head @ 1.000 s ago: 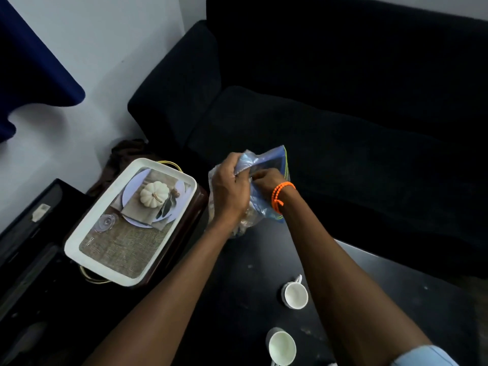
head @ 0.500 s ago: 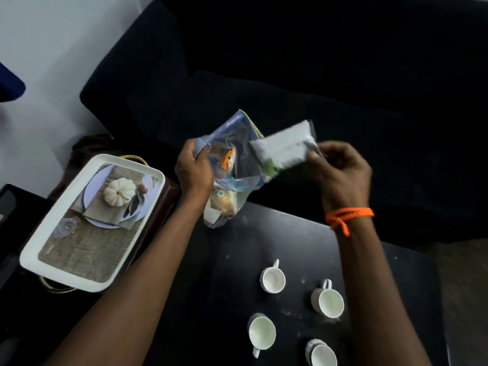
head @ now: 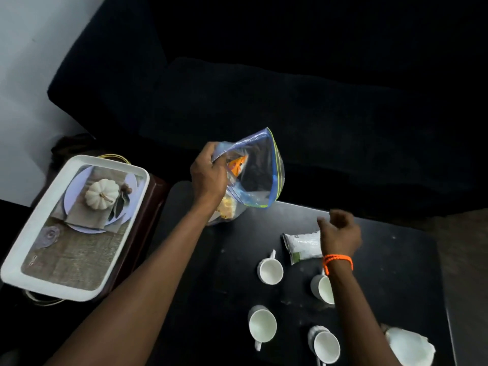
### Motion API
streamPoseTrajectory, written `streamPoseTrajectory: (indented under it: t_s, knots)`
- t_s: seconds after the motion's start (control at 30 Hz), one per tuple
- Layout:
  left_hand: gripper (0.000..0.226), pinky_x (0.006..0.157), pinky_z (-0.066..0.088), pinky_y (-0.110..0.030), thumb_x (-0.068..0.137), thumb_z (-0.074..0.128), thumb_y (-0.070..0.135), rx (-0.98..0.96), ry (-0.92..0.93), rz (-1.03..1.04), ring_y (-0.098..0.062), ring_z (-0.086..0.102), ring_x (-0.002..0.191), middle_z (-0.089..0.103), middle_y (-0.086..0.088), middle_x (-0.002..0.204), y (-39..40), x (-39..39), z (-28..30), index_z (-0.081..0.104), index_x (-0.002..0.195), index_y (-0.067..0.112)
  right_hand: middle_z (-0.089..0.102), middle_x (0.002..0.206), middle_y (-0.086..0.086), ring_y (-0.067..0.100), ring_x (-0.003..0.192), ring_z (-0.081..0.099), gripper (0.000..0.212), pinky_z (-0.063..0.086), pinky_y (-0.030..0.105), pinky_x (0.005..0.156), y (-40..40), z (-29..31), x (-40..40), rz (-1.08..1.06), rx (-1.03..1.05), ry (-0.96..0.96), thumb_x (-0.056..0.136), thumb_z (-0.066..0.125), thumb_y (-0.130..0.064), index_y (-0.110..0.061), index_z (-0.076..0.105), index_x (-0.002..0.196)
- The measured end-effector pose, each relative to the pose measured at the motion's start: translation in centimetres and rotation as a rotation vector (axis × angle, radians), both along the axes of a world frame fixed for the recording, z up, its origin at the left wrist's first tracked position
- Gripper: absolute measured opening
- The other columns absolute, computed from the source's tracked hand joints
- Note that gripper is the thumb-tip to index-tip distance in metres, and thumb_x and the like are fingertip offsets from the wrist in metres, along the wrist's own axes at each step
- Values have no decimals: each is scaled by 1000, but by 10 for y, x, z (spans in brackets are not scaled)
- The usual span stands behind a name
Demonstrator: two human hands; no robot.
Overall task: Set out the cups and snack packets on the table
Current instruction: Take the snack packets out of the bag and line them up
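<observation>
Zip bag [head: 253,175], remaining snack packets inside: gripped at its mouth by left hand [head: 208,178], up-left of empty, loosely curled right hand [head: 340,233] hovering over 1 white packet [head: 302,245] lying crosswise by 4 cups [head: 270,270].

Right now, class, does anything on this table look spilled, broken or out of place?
Nothing spilled or broken shows. Four white cups stand upright on the black table, a white packet lies flat beside them, under the right hand. The left hand holds the plastic bag open.
</observation>
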State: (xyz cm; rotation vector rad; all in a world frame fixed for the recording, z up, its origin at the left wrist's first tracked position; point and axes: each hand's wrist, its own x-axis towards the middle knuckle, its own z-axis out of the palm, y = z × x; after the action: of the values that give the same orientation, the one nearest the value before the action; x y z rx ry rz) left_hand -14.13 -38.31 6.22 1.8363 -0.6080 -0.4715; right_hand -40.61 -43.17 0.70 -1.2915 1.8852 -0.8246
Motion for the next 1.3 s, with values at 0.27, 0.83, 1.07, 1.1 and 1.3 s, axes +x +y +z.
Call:
streamPoseTrajectory:
  t_s: [0.27,0.83,1.07,1.1,1.3]
  knots:
    - [19,82,56,-43,89,57,4,10,-70,-204,-20,68,90,71,-3,94,-12,-42,3,69,99,15,78,88,2,5,83,71,12,50,19,74,-30,78,119,688,-14,63,84,73,-24,-15,79,88]
    - [14,61,42,-7,100,58,17,-63,-4,41,13,55,67,60,13,74,-32,-30,0,63,88,22,76,80,-3,9,75,73,24,61,26,75,-31,142,89,504,-201,-15,71,78,-6,-19,79,91]
    - [12,65,39,-12,94,55,9,-83,-21,301,-5,53,73,61,7,82,-38,-2,7,67,94,11,77,84,14,29,81,76,24,61,30,68,-26,112,-27,204,115,-619,77,76,9,-10,74,91]
    - [15,68,40,-11,93,55,9,-103,-32,334,-8,56,78,64,4,87,-37,-2,8,68,98,9,77,82,14,30,80,75,24,61,30,67,-25,97,-27,185,163,-609,77,75,11,-10,73,89]
    - [21,74,41,-5,91,53,6,-146,-79,258,8,55,77,61,10,89,-36,-16,1,68,105,6,73,96,27,43,93,72,22,60,50,85,-7,-1,28,342,387,-263,75,81,6,-9,72,88]
